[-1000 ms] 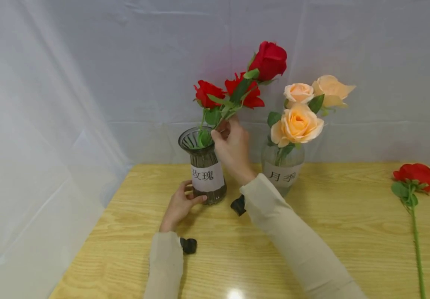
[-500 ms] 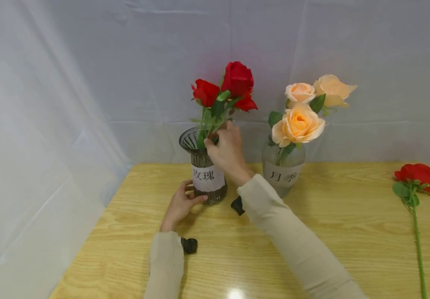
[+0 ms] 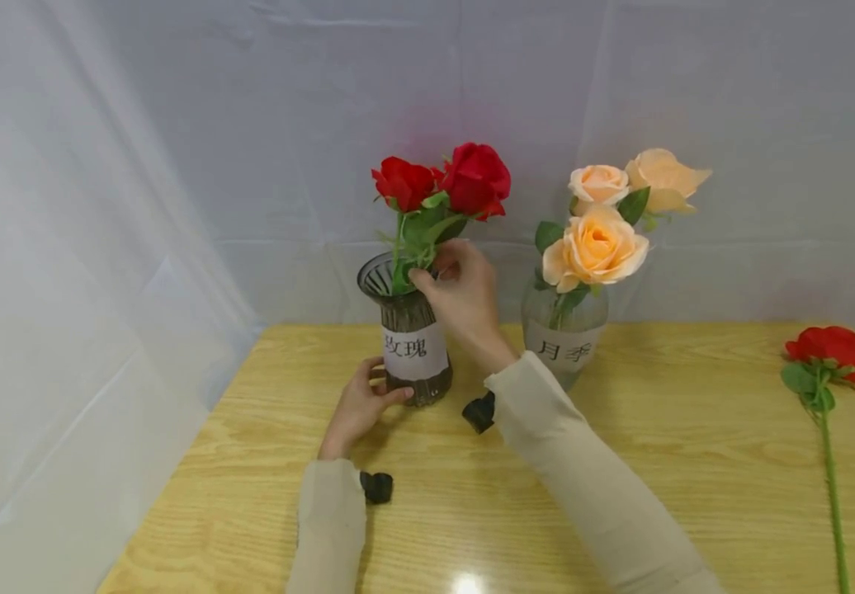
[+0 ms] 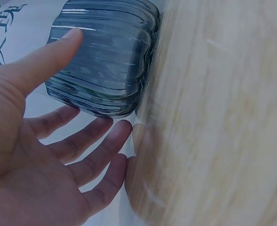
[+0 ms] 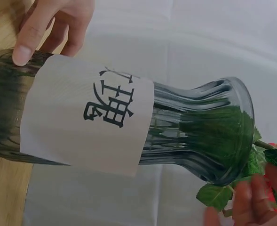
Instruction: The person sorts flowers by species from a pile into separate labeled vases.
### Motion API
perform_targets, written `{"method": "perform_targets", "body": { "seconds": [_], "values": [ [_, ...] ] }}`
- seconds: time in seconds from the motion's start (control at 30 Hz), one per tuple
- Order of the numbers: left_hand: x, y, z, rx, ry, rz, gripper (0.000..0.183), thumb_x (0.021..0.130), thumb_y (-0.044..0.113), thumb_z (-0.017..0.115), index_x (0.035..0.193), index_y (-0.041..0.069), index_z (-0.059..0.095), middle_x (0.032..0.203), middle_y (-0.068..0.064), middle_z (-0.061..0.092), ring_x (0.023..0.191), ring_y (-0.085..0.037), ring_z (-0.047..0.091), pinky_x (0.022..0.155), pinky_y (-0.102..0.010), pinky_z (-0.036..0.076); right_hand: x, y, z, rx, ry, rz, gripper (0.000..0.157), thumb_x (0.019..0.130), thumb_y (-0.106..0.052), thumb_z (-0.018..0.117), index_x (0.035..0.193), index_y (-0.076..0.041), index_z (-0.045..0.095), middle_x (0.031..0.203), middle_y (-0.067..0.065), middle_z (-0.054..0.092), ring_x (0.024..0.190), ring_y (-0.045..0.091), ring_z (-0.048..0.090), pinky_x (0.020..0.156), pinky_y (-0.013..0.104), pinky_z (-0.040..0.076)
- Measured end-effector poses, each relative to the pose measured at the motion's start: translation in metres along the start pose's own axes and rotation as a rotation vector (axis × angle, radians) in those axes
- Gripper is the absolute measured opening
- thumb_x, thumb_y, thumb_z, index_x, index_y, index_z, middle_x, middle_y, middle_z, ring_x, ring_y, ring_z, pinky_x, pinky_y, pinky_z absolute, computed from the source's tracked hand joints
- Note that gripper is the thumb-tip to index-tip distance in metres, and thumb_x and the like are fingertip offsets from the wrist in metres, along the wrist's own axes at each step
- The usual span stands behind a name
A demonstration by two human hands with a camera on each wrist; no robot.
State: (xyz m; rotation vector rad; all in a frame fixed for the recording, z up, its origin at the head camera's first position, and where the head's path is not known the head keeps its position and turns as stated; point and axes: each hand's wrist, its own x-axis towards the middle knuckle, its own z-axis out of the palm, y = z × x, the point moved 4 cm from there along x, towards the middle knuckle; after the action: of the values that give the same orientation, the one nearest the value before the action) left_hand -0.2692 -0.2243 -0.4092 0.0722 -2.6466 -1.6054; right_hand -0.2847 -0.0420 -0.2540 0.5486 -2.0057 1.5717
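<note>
My left hand [image 3: 356,408] holds the base of a dark ribbed glass vase [image 3: 408,313], thumb on the front and fingers along its side. In the left wrist view the thumb lies across the glass [image 4: 105,52]. Two red roses show above the vase's mouth, a brighter one [image 3: 403,183] at left and a deeper red rose [image 3: 477,180] at right; another red bloom is mostly hidden behind it. My right hand [image 3: 465,293] is beside the rim among leaves [image 3: 427,235]. In the right wrist view its blurred fingers [image 5: 258,197] are spread apart near the leaves.
A clear glass vase [image 3: 564,322] with peach roses [image 3: 597,247] stands right of the dark vase, behind my right forearm. One red rose [image 3: 832,351] lies at the right of the wooden table [image 3: 695,462]. A pale sheet [image 3: 286,148] hangs behind.
The deep red rose has come down and left into the dark vase, then slightly right. My right hand has shifted slightly right since half a second ago, its fingers loosening. The left hand stays put.
</note>
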Motion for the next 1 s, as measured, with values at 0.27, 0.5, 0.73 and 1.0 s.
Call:
{"method": "perform_targets", "body": {
  "seconds": [0.27,0.5,0.73,1.0],
  "values": [
    [0.001,0.000,0.000,0.005,0.009,-0.006,0.073,0.091,0.014,0.077,0.150,-0.004,0.037,0.143,-0.031,0.049,0.125,-0.043,0.053,0.104,-0.055,0.044,0.000,-0.009,-0.007,0.044,0.176,-0.133,0.007,0.087,0.007,0.064,0.091,0.009,0.069,0.085,0.019,0.062,0.071,0.031,0.058,0.065,0.032,0.046],
    [0.002,-0.001,0.001,0.000,0.006,-0.009,0.074,0.091,0.014,0.077,0.150,-0.004,0.037,0.142,-0.030,0.049,0.125,-0.043,0.053,0.104,-0.054,0.045,0.002,0.009,0.004,-0.096,0.035,0.025,0.017,0.087,0.001,0.069,0.072,0.000,0.061,0.082,0.014,0.059,0.073,0.030,0.057,0.065,0.036,0.045],
    [0.002,0.000,0.001,0.003,0.010,0.002,0.075,0.090,0.014,0.078,0.150,-0.005,0.037,0.142,-0.031,0.049,0.124,-0.044,0.054,0.103,-0.054,0.045,0.000,0.019,-0.002,-0.039,-0.050,0.138,0.008,0.087,-0.004,0.069,0.089,0.004,0.067,0.086,0.014,0.062,0.079,0.032,0.059,0.069,0.035,0.048],
    [0.002,-0.001,0.002,0.005,0.016,0.013,0.074,0.089,0.013,0.078,0.149,-0.006,0.038,0.140,-0.032,0.050,0.123,-0.045,0.055,0.102,-0.053,0.047,-0.016,0.026,-0.022,0.046,-0.127,0.075,0.015,0.087,0.005,0.063,0.101,0.006,0.066,0.092,0.019,0.065,0.084,0.034,0.061,0.077,0.035,0.050]
  ]
}}
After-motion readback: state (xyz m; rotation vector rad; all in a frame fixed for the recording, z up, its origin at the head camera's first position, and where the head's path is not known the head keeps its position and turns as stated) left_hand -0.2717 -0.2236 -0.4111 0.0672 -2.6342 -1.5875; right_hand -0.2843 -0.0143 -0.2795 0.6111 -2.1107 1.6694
